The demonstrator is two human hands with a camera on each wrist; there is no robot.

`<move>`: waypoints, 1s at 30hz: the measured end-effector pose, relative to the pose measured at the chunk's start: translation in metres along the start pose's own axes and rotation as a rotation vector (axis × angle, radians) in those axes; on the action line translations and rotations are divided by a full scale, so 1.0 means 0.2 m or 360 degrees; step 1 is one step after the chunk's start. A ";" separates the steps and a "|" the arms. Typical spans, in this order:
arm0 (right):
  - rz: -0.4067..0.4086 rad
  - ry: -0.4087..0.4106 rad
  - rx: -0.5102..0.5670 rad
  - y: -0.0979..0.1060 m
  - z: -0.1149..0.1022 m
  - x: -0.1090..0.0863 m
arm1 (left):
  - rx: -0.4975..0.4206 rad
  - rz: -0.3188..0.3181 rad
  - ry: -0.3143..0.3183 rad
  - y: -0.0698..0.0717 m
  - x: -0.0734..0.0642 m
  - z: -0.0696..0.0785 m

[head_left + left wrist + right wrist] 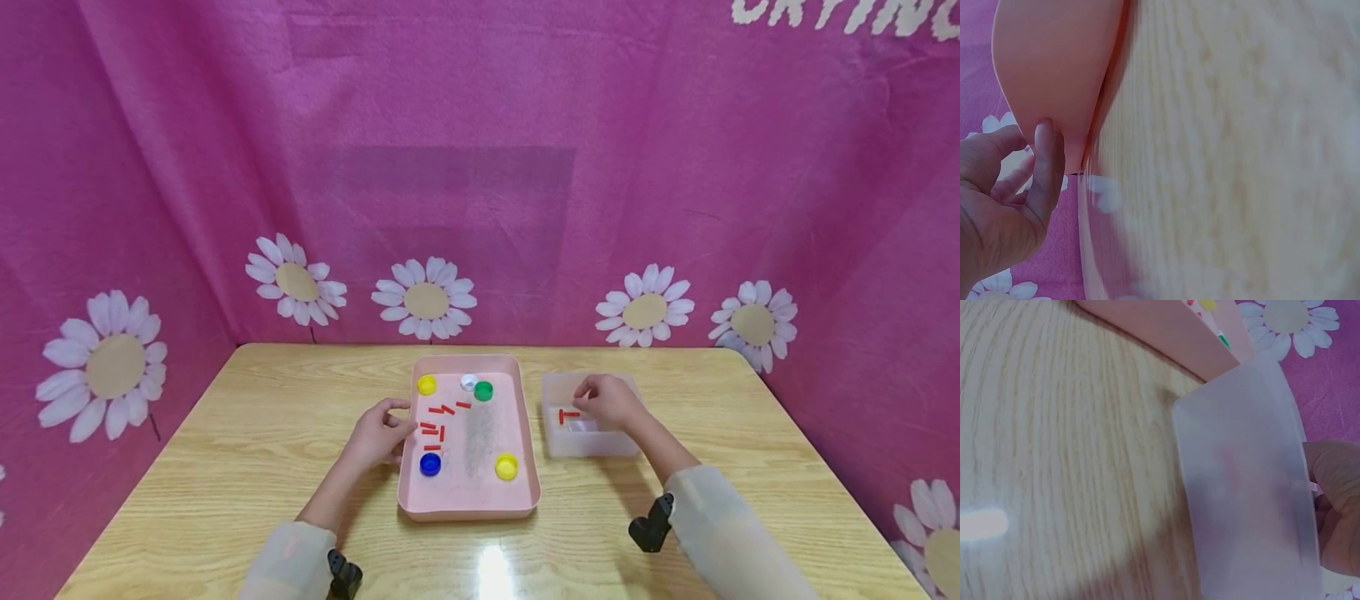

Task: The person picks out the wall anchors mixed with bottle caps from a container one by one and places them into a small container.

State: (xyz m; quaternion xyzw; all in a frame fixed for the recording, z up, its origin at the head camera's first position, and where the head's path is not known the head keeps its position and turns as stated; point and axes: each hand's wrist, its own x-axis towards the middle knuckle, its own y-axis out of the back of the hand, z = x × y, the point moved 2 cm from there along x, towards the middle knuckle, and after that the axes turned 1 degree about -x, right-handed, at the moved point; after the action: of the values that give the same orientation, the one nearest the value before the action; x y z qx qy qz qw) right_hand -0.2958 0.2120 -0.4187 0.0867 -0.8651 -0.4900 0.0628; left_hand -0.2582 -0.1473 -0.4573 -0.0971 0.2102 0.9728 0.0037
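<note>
My left hand (381,433) is at the left side of the pink tray (468,510). In the left wrist view its bent fingers (1047,162) touch the tray's outer wall near the rim. Several small red strips (442,433) lie in the tray's left half. My right hand (611,402) reaches over the translucent box (592,446), thumb and fingers close together and pointing down. Red strips (570,414) lie in that box beside the fingertips. Whether the right fingers hold anything is hidden; the right wrist view shows only a pale sliver by them.
Inside the tray are a yellow cap (427,384), a white cap (468,382), a green cap (483,391), a blue cap (430,464) and another yellow cap (506,467). Tray and box stand side by side on a wooden table (262,417). A pink flowered curtain (480,208) hangs behind.
</note>
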 end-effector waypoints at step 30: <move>0.0188 0.0011 0.0319 0.04 -0.22 0.02 | -0.0020 -0.0017 0.0004 0.00 0.00 0.00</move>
State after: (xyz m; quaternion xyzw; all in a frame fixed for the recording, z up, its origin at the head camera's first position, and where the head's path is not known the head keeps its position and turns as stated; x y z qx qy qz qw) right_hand -0.2924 0.1783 -0.3882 0.0430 -0.9132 -0.3962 0.0857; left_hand -0.2587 -0.1482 -0.4574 -0.0996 0.2035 0.9740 0.0079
